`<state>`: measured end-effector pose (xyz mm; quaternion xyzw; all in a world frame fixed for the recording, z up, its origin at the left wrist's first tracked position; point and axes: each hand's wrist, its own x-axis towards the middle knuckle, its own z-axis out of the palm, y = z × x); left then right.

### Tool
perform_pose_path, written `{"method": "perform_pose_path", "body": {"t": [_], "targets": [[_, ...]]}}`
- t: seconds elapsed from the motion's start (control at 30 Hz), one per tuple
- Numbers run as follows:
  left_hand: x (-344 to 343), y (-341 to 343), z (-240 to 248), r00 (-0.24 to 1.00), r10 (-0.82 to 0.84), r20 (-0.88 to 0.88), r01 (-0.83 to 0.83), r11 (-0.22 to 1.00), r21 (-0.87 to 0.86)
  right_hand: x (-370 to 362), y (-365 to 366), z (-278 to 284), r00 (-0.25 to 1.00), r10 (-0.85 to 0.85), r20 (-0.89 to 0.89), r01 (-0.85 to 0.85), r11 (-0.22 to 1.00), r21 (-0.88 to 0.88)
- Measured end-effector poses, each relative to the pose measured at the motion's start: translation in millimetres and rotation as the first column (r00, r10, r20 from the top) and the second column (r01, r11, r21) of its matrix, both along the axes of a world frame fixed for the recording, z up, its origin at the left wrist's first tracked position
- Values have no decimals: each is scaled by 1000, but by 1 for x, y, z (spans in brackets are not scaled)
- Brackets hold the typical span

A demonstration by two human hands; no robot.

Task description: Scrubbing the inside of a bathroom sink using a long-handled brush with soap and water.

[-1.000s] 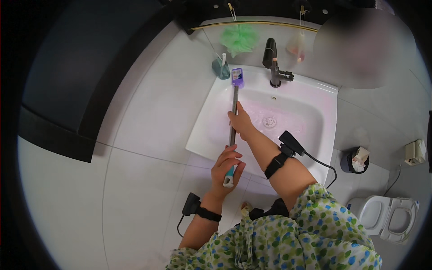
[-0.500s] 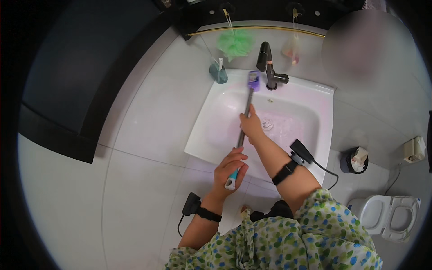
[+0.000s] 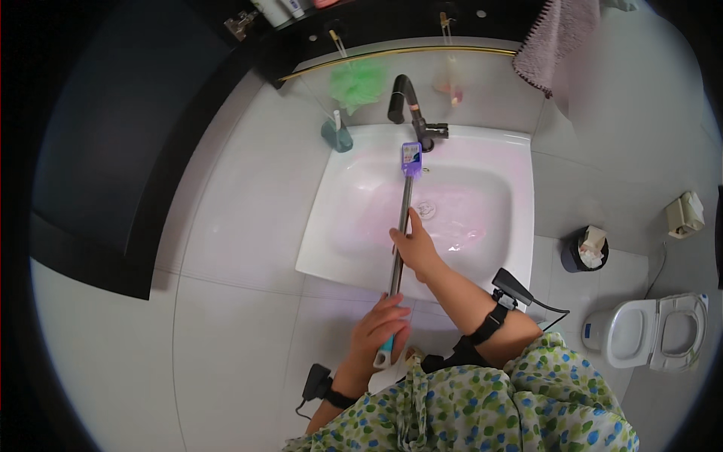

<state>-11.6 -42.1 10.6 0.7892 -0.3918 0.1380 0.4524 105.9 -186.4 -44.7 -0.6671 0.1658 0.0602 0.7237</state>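
Observation:
A long-handled cleaning brush (image 3: 407, 197) with a purple head, a grey metal pole and a teal-and-white grip end slants over the white sink (image 3: 525, 211). Its head lies at the sink's back inner side, just in front of the dark faucet (image 3: 412, 113); the bristles are hidden beneath it. My right hand (image 3: 420, 250) is closed around the middle of the pole, above the basin. Nearer my body, my left hand (image 3: 373, 331) holds the lower end by the teal grip, some of its fingers loosely extended. Pinkish liquid spreads over the basin around the drain (image 3: 425, 209).
A teal bottle (image 3: 337, 137) stands at the sink's back left corner. Behind hang a green bath puff (image 3: 357, 83) and a pinkish towel (image 3: 553, 45). To the right are a waste bin (image 3: 576, 256) with paper in it and a white toilet (image 3: 631, 331).
The brush head has come toward me, from the back rim beside the faucet down to the basin's back inner side. Both hands have drawn back with the pole. The view has shifted slightly.

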Motion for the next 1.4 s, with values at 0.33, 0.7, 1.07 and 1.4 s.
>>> {"method": "perform_pose_path", "body": {"t": [0.33, 0.7, 1.07, 1.4], "targets": [[10, -35, 0, 996, -73, -45, 75, 996, 44, -2, -45, 7, 982, -186, -32, 188, 977, 97], [18, -90, -18, 977, -206, -48, 201, 975, -90, 32, -141, -20, 929, -365, -53, 368, 929, 46], [-15, -62, -8, 921, -385, -61, 380, 922, -72, -51, -141, -4, 911, -376, -171, 375, 926, -39], [-40, 45, 31, 868, -364, -339, 349, 931, -105, -109, -47, -11, 871, -473, -132, 486, 870, 86]]}}
